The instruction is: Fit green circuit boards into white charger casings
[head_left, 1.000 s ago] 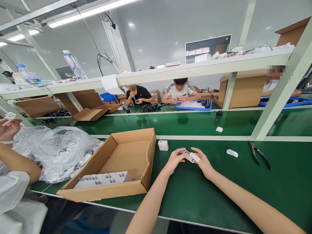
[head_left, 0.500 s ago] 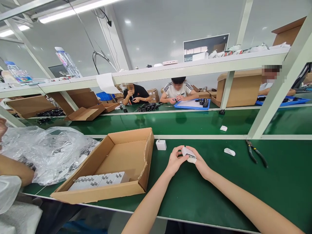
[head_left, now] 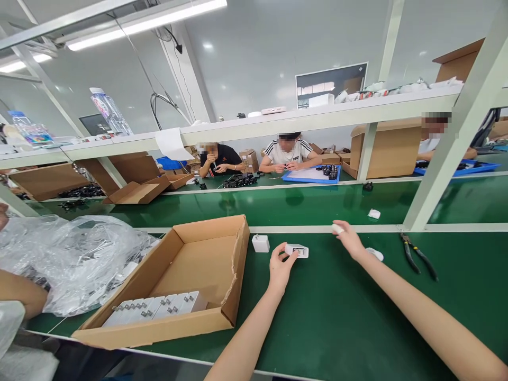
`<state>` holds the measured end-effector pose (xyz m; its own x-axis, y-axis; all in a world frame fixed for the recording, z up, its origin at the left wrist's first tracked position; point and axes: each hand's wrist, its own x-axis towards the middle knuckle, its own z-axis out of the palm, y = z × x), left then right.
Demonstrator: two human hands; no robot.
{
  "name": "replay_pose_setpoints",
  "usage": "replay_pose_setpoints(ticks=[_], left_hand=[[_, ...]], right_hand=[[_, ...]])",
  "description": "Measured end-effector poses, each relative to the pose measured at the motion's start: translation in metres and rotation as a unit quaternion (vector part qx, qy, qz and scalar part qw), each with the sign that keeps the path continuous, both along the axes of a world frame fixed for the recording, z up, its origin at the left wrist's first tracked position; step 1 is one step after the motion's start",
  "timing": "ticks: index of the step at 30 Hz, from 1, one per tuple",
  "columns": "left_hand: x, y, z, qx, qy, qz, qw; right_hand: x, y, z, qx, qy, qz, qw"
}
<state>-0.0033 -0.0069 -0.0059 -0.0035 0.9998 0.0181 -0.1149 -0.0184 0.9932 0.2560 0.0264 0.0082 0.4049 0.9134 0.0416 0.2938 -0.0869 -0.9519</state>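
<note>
At a green-topped workbench (head_left: 357, 317), a person's left hand (head_left: 281, 264) clasps a small white plastic housing (head_left: 302, 249) between thumb and fingers, its opening in view. The right hand (head_left: 350, 241) is well apart from it, fingers drawn together at a small white piece (head_left: 337, 229); whether that is gripped or worn on a fingertip cannot be told. To the housing's left, a white block-shaped plug (head_left: 261, 244) stands just beside a shallow brown cardboard box (head_left: 166, 329) holding a row of white plugs (head_left: 154, 309). Dark-handled metal pliers (head_left: 405, 239) lie at right, while a clear crumpled plastic bag (head_left: 87, 264) sprawls left of the box.
</note>
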Motion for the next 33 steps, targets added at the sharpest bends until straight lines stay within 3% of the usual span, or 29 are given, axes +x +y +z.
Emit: replay_pose_setpoints(ticks=[5, 8, 11, 15, 19, 22, 24, 29, 33], left_hand=[[0.007, 0.004, -0.006, 0.022, 0.018, 0.011, 1.000], [0.010, 0.004, -0.005, 0.039, 0.032, -0.008, 0.999], [0.010, 0.003, -0.004, 0.044, 0.064, -0.018, 0.997], [0.011, 0.001, -0.001, 0.041, 0.118, -0.026, 0.992], [0.012, 0.000, 0.004, 0.039, 0.131, -0.027, 0.990], [0.013, 0.000, 0.004, 0.045, 0.123, -0.021, 0.991], [0.013, 0.000, 0.002, 0.052, 0.111, -0.015, 0.992], [0.013, 0.003, -0.004, 0.064, 0.086, 0.004, 0.994], [0.013, 0.005, -0.009, 0.059, 0.051, 0.036, 0.996]], right_hand=[[0.115, 0.046, 0.012, -0.058, -0.095, -0.240, 0.964], [0.165, 0.060, 0.008, -0.114, -0.110, -0.324, 0.933], [0.193, 0.073, -0.003, -0.158, -0.110, -0.345, 0.919], [0.206, 0.085, -0.014, -0.178, -0.124, -0.352, 0.910], [0.211, 0.082, -0.013, -0.144, -0.142, -0.318, 0.926], [0.200, 0.078, -0.004, -0.095, -0.144, -0.278, 0.945], [0.178, 0.077, 0.000, -0.063, -0.134, -0.239, 0.960], [0.071, 0.056, 0.002, -0.023, -0.034, -0.018, 0.999], [-0.017, 0.005, 0.000, -0.034, 0.063, 0.160, 0.985]])
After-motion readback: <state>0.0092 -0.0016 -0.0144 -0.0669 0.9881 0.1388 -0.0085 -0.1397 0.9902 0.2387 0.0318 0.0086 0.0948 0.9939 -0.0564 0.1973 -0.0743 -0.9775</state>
